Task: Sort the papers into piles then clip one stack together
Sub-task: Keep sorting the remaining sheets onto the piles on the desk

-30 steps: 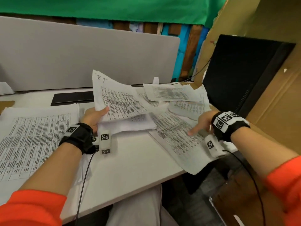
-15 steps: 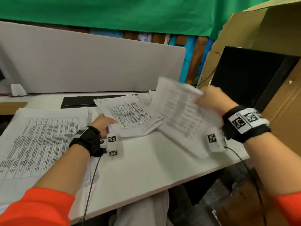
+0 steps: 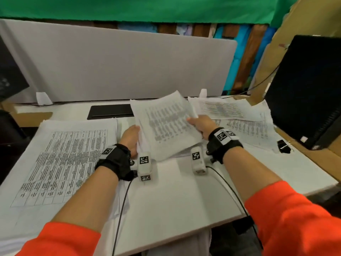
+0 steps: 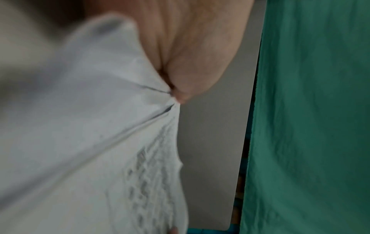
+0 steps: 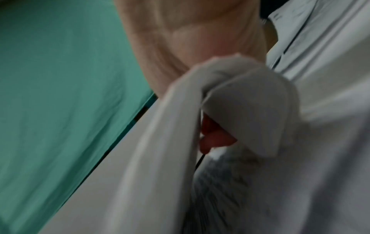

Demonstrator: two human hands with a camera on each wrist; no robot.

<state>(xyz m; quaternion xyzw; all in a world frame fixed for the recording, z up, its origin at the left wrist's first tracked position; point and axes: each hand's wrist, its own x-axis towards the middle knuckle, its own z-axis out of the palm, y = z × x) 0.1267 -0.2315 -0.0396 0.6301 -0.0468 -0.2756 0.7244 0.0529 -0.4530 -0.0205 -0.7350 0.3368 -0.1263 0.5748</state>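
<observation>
Both hands hold a bundle of printed sheets tilted up above the desk's middle. My left hand grips its left edge, and the left wrist view shows the thumb pinching creased paper. My right hand grips the right edge; in the right wrist view the paper folds over the fingers. A large pile of table-printed sheets lies flat at the left. More loose printed sheets are spread at the right. A black binder clip lies near those sheets on the right.
A grey divider panel closes the back of the white desk. A flat black cover plate lies in front of it. A black monitor and cardboard stand at the right, a dark screen at the far left.
My right hand lifted sheets from the right side of the desk and carried them left. They now lie on the sheets my left hand holds, and both hands grip one bundle.
</observation>
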